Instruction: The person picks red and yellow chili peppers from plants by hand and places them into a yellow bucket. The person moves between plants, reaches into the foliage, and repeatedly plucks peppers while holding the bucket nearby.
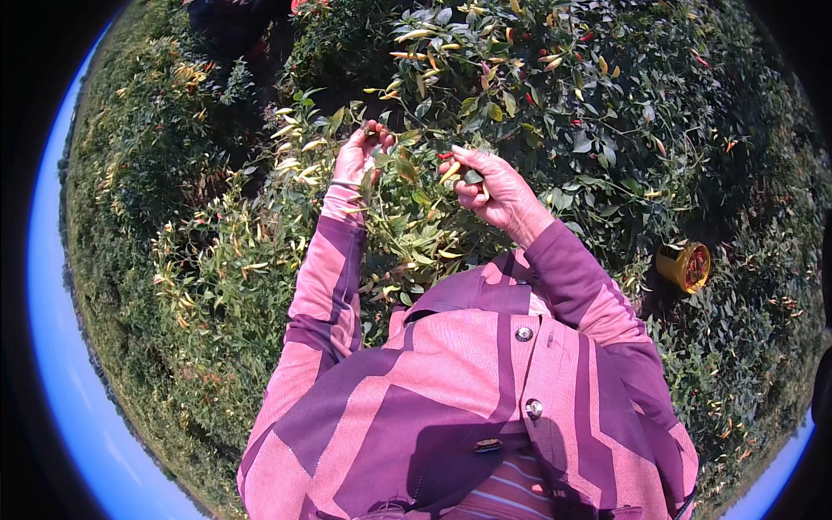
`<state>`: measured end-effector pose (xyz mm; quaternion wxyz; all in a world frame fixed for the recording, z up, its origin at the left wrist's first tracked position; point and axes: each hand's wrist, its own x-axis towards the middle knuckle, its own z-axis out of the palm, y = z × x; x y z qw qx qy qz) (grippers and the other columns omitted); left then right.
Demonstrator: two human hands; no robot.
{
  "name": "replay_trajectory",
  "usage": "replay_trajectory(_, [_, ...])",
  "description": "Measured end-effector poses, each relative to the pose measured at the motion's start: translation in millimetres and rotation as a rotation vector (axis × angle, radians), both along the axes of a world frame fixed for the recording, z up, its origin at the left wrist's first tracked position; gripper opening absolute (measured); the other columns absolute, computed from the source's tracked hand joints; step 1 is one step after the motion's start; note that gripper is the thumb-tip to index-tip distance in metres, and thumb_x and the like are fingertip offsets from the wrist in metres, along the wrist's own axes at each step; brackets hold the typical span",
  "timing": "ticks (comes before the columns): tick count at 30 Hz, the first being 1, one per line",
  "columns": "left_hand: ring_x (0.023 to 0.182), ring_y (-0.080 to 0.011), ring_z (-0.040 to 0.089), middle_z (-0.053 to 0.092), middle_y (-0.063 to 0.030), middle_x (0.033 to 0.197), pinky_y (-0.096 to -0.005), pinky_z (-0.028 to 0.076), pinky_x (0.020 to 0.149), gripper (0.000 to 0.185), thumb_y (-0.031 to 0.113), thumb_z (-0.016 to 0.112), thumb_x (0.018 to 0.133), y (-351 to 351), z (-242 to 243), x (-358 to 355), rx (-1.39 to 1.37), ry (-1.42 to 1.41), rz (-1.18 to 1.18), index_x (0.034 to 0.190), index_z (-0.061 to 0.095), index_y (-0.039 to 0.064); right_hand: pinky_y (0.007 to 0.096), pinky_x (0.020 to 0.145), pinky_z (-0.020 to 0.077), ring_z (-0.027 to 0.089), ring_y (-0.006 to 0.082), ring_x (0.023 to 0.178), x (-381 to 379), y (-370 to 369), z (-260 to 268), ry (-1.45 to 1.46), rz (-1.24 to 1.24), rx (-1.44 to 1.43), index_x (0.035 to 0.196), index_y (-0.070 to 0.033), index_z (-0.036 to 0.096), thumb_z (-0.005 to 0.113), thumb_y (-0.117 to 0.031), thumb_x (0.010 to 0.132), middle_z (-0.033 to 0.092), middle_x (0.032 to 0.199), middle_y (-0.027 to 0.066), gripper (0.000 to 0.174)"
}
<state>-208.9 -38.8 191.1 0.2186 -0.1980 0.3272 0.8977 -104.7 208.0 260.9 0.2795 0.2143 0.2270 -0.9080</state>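
My right hand (pixel 497 188) is curled round a few picked chili peppers. A yellow-orange chili pepper (pixel 450 172) and a green leaf (pixel 472 177) stick out between its fingers, and a small red chili pepper (pixel 445 156) shows at the fingertips. Up and to the left, my left hand (pixel 361 153) reaches in among the leaves of a chili plant (pixel 416 188), fingers bent; leaves partly cover them, so what they grip is unclear. Pale yellow chili peppers (pixel 286 146) hang just left of that hand.
On the right, a yellow bucket (pixel 669 265) holding red chili peppers (pixel 697 266) stands tilted among plants. Dense chili bushes (pixel 585 130) with red and yellow fruit surround me. At the upper left is a dark shaded gap (pixel 253 78) between plants.
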Motion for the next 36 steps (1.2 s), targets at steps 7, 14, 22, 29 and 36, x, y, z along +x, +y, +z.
replay_trajectory(7, [0.081, -0.0244, 0.060, 0.059, -0.0131, 0.089, -0.0412, 0.055, 0.080, 0.023, 0.019, 0.043, 0.098, 0.8, 6.5, -4.9, 0.188, -0.015, -0.091, 0.092, 0.056, 0.000, 0.0312, 0.049, 0.0409, 0.053, 0.0133, 0.053, -1.4, -5.8, 1.9, 0.728, 0.348, 1.031, 0.091, -0.007, 0.058, 0.064, -0.028, 0.084, 0.058, 0.065, 0.0051, 0.022])
replay_trajectory(14, [0.076, -0.0214, 0.062, 0.060, -0.0100, 0.085, -0.0370, 0.059, 0.074, 0.022, 0.024, 0.053, 0.094, 8.5, 19.5, -5.3, 0.110, 0.020, -0.220, 0.090, 0.056, 0.002, 0.0426, 0.058, 0.0489, 0.064, 0.0315, 0.072, -36.6, -63.1, -41.5, 1.526, 0.301, 1.636, 0.091, -0.007, 0.058, 0.056, -0.009, 0.074, 0.064, 0.078, 0.0125, 0.017])
replay_trajectory(22, [0.077, -0.0212, 0.062, 0.061, -0.0110, 0.087, -0.0372, 0.058, 0.075, 0.020, 0.021, 0.054, 0.094, 4.0, 16.0, 2.4, 0.084, 0.070, -0.200, 0.091, 0.056, 0.002, 0.0371, 0.061, 0.0542, 0.067, 0.0232, 0.079, -18.8, -84.2, -10.0, 1.191, 1.258, 1.858, 0.089, -0.006, 0.068, 0.059, -0.017, 0.080, 0.067, 0.083, 0.0068, 0.016])
replay_trajectory(29, [0.079, -0.0196, 0.062, 0.060, -0.0095, 0.088, -0.0352, 0.057, 0.076, 0.020, 0.021, 0.054, 0.094, 8.1, 23.0, 7.4, 0.065, 0.098, -0.250, 0.091, 0.057, 0.002, 0.0378, 0.036, 0.0357, 0.056, 0.0226, 0.049, -34.4, -94.9, -25.2, 1.519, 1.751, 2.085, 0.078, -0.009, 0.065, 0.062, -0.016, 0.072, 0.057, 0.061, 0.0051, 0.010])
replay_trajectory(36, [0.078, -0.0181, 0.062, 0.060, -0.0087, 0.087, -0.0336, 0.058, 0.074, 0.021, 0.024, 0.055, 0.093, 3.3, 18.5, 9.1, -0.052, 0.124, -0.175, 0.092, 0.057, 0.003, 0.0399, 0.059, 0.0523, 0.066, 0.0278, 0.067, -15.3, -72.2, -14.9, 1.602, 1.161, 1.652, 0.078, -0.004, 0.065, 0.060, -0.014, 0.071, 0.065, 0.070, 0.0128, 0.013])
